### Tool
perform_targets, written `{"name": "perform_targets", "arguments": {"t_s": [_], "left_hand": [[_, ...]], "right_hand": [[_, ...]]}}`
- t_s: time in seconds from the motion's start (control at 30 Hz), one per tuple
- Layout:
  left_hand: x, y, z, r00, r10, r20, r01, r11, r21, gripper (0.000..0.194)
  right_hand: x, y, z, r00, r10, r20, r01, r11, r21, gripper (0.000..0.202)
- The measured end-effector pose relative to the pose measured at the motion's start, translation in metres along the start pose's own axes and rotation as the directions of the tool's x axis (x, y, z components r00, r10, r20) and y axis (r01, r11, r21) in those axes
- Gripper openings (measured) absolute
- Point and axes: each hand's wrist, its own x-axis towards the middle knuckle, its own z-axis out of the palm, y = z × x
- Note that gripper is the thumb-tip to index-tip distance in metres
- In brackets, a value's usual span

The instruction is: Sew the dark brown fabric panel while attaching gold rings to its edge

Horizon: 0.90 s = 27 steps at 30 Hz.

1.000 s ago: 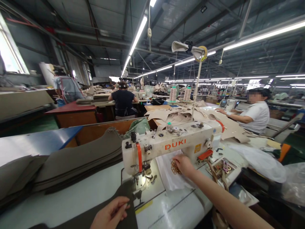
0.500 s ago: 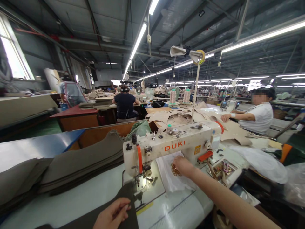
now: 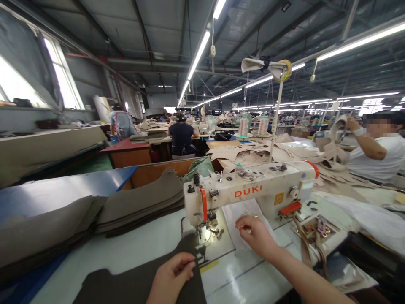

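My left hand [image 3: 172, 276] is over a dark grey-green fabric piece [image 3: 126, 280] on the machine bed. Its thumb and fingertips are pressed together close to the piece's right edge; I cannot make out what is between them. My right hand [image 3: 257, 236] is above a white sheet [image 3: 232, 213] under the machine's arm. Its fingers are curled together, and anything in them is too small to name. Small gold-coloured pieces lie partly hidden behind this hand. To the left of the sheet, the needle area of the white sewing machine [image 3: 249, 192] is lit by a lamp.
Stacks of cut grey-green fabric [image 3: 139, 202] lie at left. An open tray [image 3: 319, 232] with scissors stands at right. Thread cones [image 3: 243, 126] rise behind the machine, among beige cut pieces [image 3: 240, 154]. A co-worker in a white shirt [image 3: 376, 158] handles beige material at right.
My right hand has drawn back from the gold-coloured pieces towards the needle area. The view has turned left. The co-worker at right has raised an arm with beige material.
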Motion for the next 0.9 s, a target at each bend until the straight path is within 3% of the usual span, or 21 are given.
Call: {"name": "perform_targets", "arguments": {"t_s": [0.07,0.17,0.23,0.3,0.47,0.63,0.77,0.83,0.9], "left_hand": [[-0.011,0.012,0.010,0.996,0.089,-0.009,-0.089,0.995,0.038,0.021],[-0.025,0.025,0.020,0.974,0.220,-0.056,-0.210,0.967,0.141,0.016],[-0.032,0.027,0.020,0.962,0.252,-0.106,-0.228,0.953,0.199,0.015],[-0.037,0.023,0.016,0.956,0.260,-0.137,-0.223,0.944,0.242,0.015],[-0.045,0.016,0.008,0.936,0.289,-0.201,-0.220,0.925,0.310,0.015],[-0.049,0.023,0.010,0.932,0.284,-0.227,-0.212,0.932,0.296,0.016],[-0.049,0.025,0.015,0.947,0.229,-0.224,-0.161,0.945,0.284,0.015],[-0.047,0.025,0.016,0.964,0.171,-0.205,-0.115,0.959,0.261,0.015],[-0.046,0.025,0.017,0.977,0.111,-0.183,-0.068,0.972,0.225,0.015]], "right_hand": [[-0.017,-0.022,0.019,0.995,0.070,0.067,-0.087,0.946,0.312,0.025],[-0.033,-0.048,0.049,0.959,0.163,0.230,-0.275,0.715,0.642,0.016],[-0.037,-0.058,0.063,0.928,0.192,0.318,-0.370,0.572,0.733,0.008],[-0.038,-0.063,0.070,0.901,0.201,0.386,-0.434,0.477,0.764,0.019],[-0.038,-0.068,0.071,0.865,0.211,0.456,-0.502,0.368,0.782,0.048],[-0.043,-0.073,0.079,0.899,0.199,0.391,-0.439,0.439,0.784,0.049],[-0.049,-0.077,0.085,0.978,0.162,0.128,-0.206,0.715,0.668,0.022],[-0.051,-0.078,0.085,0.996,0.087,0.008,-0.078,0.840,0.536,0.021],[-0.053,-0.079,0.084,0.999,0.032,-0.017,-0.020,0.888,0.460,0.025]]}}
